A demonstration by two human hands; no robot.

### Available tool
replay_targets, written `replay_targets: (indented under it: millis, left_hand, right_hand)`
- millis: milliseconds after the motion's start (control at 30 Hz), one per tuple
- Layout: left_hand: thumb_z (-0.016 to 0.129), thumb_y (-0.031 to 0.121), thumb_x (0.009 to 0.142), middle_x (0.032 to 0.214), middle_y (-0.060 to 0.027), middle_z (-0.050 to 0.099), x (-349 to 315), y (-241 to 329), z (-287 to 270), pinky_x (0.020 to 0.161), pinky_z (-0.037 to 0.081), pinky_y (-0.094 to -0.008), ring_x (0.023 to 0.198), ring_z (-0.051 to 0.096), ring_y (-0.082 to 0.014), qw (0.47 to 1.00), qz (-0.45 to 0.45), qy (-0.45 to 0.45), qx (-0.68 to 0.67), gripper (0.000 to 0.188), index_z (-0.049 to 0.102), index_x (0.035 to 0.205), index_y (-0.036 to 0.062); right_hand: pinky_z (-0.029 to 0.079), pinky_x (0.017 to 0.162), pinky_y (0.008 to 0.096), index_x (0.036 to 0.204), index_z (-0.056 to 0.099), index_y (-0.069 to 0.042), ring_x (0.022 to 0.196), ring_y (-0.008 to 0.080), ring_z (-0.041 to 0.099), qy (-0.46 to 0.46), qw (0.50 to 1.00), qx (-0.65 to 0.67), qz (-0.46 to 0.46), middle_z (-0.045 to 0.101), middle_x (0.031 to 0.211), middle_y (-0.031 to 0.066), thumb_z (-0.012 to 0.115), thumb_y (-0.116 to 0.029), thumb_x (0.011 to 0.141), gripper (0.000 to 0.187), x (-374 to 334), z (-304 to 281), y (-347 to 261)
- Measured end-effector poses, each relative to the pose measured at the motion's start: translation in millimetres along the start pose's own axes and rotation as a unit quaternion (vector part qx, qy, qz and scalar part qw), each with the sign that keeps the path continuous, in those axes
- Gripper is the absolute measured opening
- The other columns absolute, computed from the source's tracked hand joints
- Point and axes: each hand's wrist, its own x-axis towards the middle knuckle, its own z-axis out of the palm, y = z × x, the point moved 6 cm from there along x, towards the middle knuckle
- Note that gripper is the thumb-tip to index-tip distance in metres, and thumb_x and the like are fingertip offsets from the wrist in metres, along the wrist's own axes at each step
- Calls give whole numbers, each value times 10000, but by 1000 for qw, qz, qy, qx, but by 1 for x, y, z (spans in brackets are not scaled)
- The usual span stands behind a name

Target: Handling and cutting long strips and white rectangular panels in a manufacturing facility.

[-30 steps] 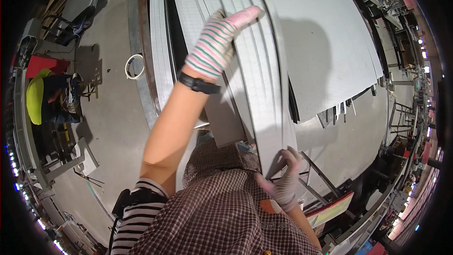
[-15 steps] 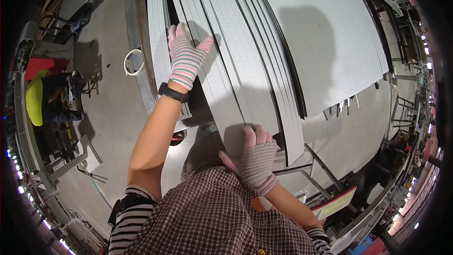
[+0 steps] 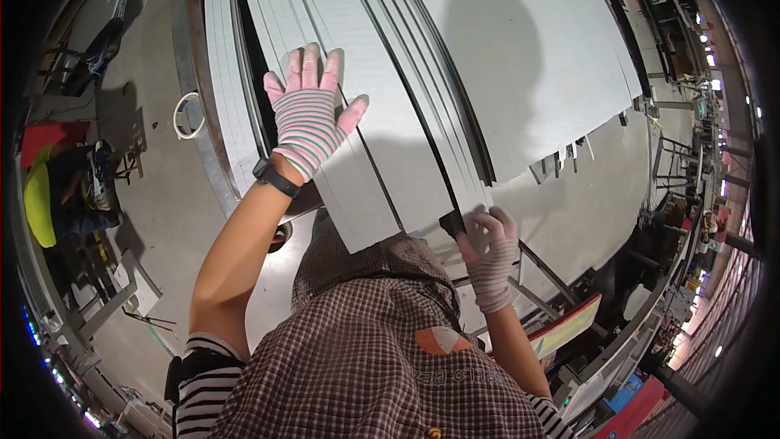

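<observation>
The long pale grey strips (image 3: 398, 171) lie side by side, running lengthwise away from the person, their near ends jutting over the lap, which seems to put those ends within easy reach. The left hand (image 3: 307, 126), in a striped glove, lies over them with its grip spread, fingers pointing up their length and thumb out across a dark seam; a flat palm like this probably steadies more than one strip. The right hand (image 3: 489, 264) curls at the near end of the narrower strips (image 3: 439, 106), beside a small dark piece (image 3: 450, 224); whether its grip pinches anything, I cannot tell. Wide pale sheets (image 3: 589, 73) lie to the right, apparently giving the strips their own lane. On the left, a white ring (image 3: 177, 120) sits by the metal edge (image 3: 184, 41) of the table, apart from both hands.
</observation>
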Motion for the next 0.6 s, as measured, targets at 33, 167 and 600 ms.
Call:
replay_targets:
  millis: [33, 167, 600]
  left_hand:
    - [630, 570, 836, 1497, -211, 375, 1, 3, 0, 1093, 172, -702, 1415, 312, -376, 1000, -5, -6, 9, 816, 437, 1460, 81]
    - [618, 548, 856, 1549, -231, 339, -5, 41, -21, 1172, 118, -628, 1442, 294, -408, 999, 43, 1, -14, 855, 388, 1489, 21]
    - [529, 575, 961, 1420, -199, 494, -167, 193, 63, 1087, 415, -393, 1311, 479, -264, 536, -309, -405, -673, 777, 427, 1443, -25]
  right_hand:
    - [490, 850, 467, 1077, 618, -98, 1005, 387, 598, 5, 1000, 1, -18, 605, 1125, 168, 795, -159, 730, 395, 6, 6, -2]
    - [508, 766, 450, 1080, 643, -102, 869, 378, 622, 22, 992, 9, -125, 630, 1047, 153, 775, -164, 771, 341, 24, 17, -3]
    - [465, 1061, 388, 1484, 260, 108, 1232, 264, 593, -336, 722, 473, 376, 620, 1299, 229, 843, -532, 742, 1139, 26, 75, 144]
